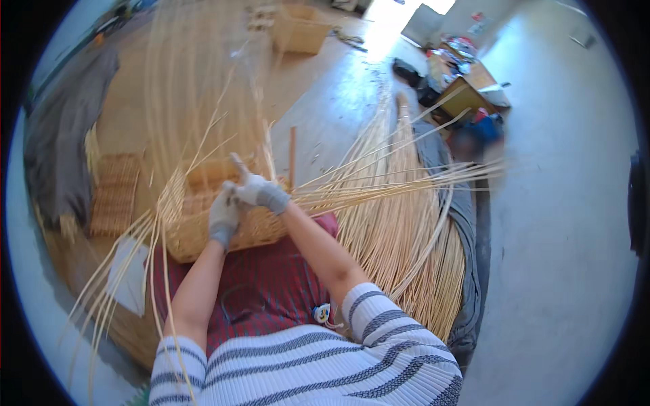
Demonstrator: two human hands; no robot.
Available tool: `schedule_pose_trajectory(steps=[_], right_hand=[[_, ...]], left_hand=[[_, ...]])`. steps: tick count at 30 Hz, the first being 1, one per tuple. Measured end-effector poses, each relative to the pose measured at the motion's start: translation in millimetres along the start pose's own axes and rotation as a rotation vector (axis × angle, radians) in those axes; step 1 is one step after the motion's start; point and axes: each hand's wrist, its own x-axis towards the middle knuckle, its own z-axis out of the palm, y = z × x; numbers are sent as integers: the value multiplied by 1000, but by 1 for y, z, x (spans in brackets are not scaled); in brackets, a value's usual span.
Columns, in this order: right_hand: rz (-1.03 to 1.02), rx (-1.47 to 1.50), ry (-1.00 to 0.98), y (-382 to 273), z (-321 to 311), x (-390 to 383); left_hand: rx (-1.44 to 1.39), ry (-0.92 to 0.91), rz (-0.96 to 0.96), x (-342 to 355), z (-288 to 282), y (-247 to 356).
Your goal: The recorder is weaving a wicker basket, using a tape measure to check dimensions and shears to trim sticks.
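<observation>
A half-woven wicker basket (196,233) rests on the dark red cloth over my lap, with long loose strands fanning out from its rim. My left hand (225,215), in a pale grey glove, is closed on the basket's near side. Beside it and touching its fingertips, my right hand (263,191), gloved alike, has one finger stretched upward. Its other fingers look curled in, and what they hold is hidden. Long wicker strands (406,186) reach out to the right past my right wrist. Upright strands behind the basket are smeared by motion.
A big bundle of wicker rods (386,237) lies on grey cloth at the right. To the left are a woven panel (115,193) and a dark cloth (64,149). A tan box (300,30) stands far back, and an open carton (467,98) with clutter at the far right.
</observation>
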Motion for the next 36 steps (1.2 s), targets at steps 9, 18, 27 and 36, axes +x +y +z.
schedule_pose_trajectory(steps=[9,18,27,36], right_hand=[[-172,604,920,68,44,-46],[5,962,976,88,-8,-101],[-188,-503,1220,22,-85,-30],[-167,-47,1016,61,2,-76]], left_hand=[[-361,-290,-315,11,-16,20],[62,-13,540,-35,-13,67],[676,-592,87,-33,20,103],[28,94,324,-94,-101,-17]])
